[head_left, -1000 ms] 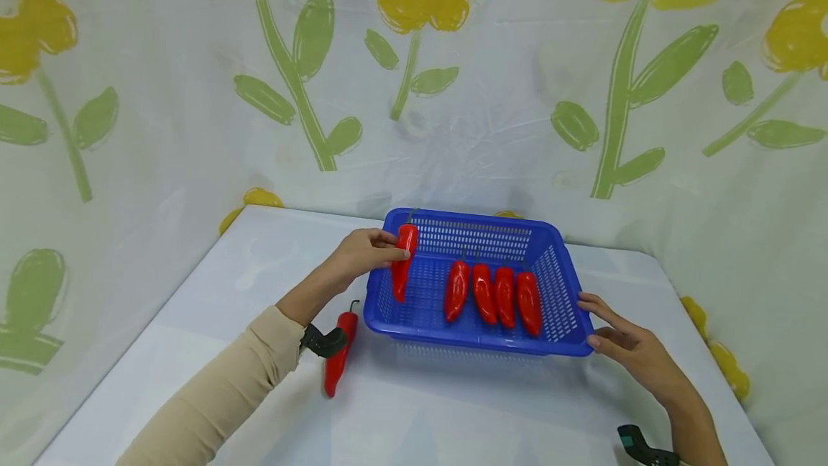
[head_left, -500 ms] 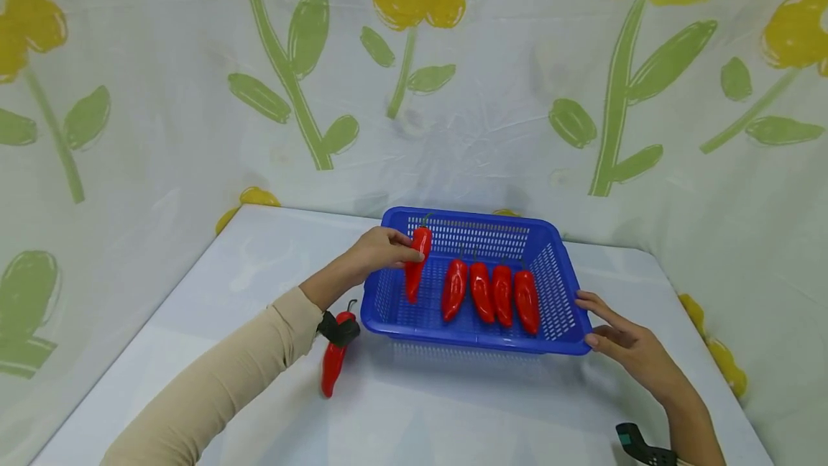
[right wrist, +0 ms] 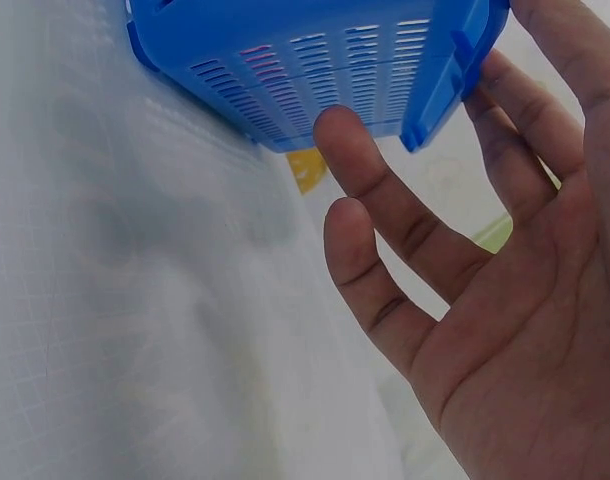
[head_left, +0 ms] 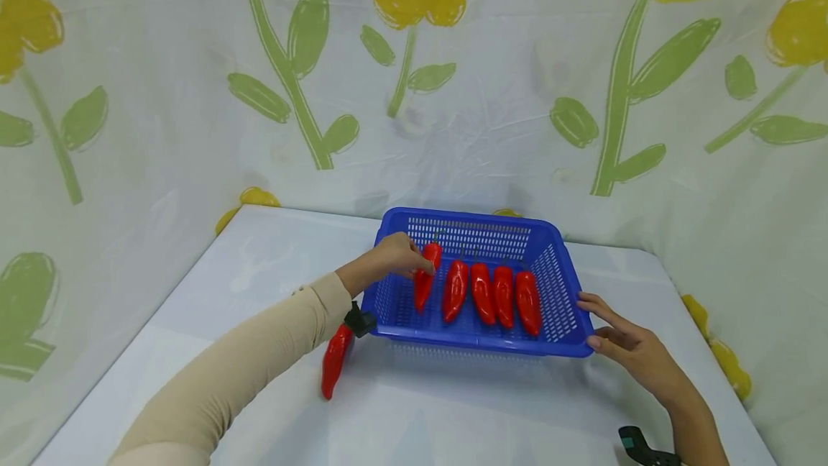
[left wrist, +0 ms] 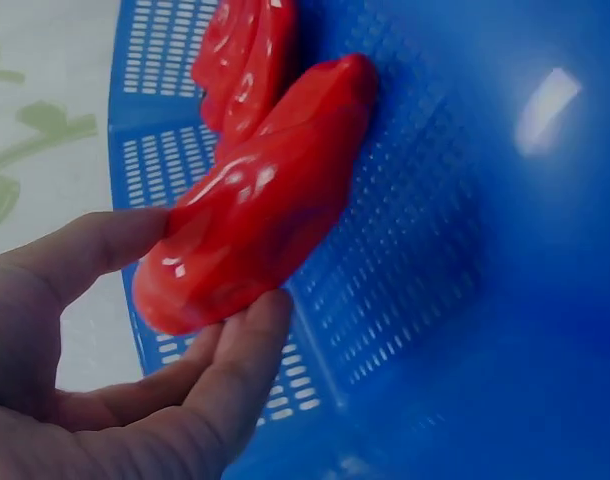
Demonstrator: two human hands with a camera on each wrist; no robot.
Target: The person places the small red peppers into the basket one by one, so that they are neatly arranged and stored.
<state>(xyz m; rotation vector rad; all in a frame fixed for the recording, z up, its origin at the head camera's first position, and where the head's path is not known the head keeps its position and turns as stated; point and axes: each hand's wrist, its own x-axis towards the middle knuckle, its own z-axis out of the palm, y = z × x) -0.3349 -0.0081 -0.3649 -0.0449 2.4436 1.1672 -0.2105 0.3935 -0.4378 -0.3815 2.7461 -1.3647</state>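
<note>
My left hand (head_left: pixel 402 256) reaches into a blue plastic basket (head_left: pixel 479 342) and holds a red chili pepper (head_left: pixel 422 292) near its stem end. In the left wrist view that glossy pepper (left wrist: pixel 255 200) lies between thumb and fingers, overlapping more red peppers (left wrist: pixel 247 75) behind. Several red peppers (head_left: pixel 481 293) lie side by side on the basket floor, right of the held one. My right hand (head_left: pixel 637 354) touches the basket's right rim at the near corner. Its fingers (right wrist: pixel 410 215) are spread and fairly straight beside the perforated wall (right wrist: pixel 325 70).
Another red pepper (head_left: pixel 335 365) lies on the white table (head_left: pixel 414 408) left of the basket, its upper part hidden by the left wrist's black strap mount (head_left: pixel 359 319). A flower-printed curtain (head_left: pixel 479 121) stands behind the table.
My left hand has carried the pepper rightward and lower into the basket, alongside the row of peppers. The right hand has stayed at the rim.
</note>
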